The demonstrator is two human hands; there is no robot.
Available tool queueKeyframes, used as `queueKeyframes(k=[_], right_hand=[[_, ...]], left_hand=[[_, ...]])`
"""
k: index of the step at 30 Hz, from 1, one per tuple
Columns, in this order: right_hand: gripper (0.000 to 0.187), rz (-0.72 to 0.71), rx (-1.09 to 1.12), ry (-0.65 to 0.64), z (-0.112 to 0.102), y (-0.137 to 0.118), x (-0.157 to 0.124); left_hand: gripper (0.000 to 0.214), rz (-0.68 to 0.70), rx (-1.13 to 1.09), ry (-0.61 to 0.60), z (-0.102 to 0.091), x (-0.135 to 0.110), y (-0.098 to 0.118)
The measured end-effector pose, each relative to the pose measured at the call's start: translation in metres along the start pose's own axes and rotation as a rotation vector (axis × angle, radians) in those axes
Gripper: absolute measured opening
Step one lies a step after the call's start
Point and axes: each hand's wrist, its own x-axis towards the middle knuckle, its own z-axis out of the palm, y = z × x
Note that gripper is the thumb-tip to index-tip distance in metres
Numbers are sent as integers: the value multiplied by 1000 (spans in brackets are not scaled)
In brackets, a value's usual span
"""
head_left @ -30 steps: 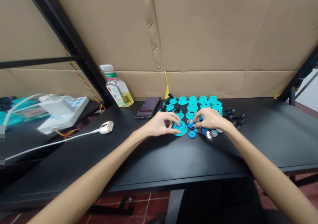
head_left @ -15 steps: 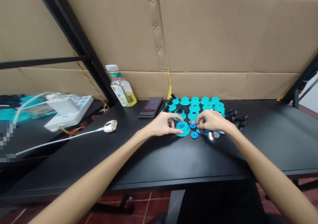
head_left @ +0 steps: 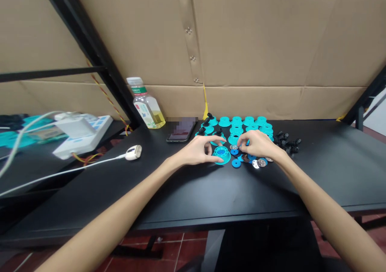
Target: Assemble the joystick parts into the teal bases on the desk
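The teal round plastic flanged part lies flat on the black table. We judge it light, rigid and smooth, so we would grip it at the rim. The left hand fingers close narrowly on that rim. The right hand fingers are pinched narrow above the small blue plastic discs. We cannot tell what they hold.

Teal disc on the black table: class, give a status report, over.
Left hand grips teal disc. Right hand over blue washers beside it, grip unclear. Nothing blocking; spare teal discs behind.
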Motion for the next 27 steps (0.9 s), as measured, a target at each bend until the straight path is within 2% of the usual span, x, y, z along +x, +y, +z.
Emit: queueKeyframes(k=[5,10,15,19,23,27], right_hand=[[17,-19,167,78,1,-2,1],[20,-100,302,79,5,-20,3],[24,-186,198,89,20,-39,6],[22,-258,59,118,28,-42,5],[23,-181,72,195,22,-40,2],[19,-88,43,164,17,-35,2]], left_hand=[[61,2,23,5,1,0,2],[72,-30,19,24,6,2,-2],[67,1,23,29,11,5,-9],[68,43,-6,13,11,6,-11],[77,0,1,15,11,6,-11],[79,-15,-108,2,8,4,-8]])
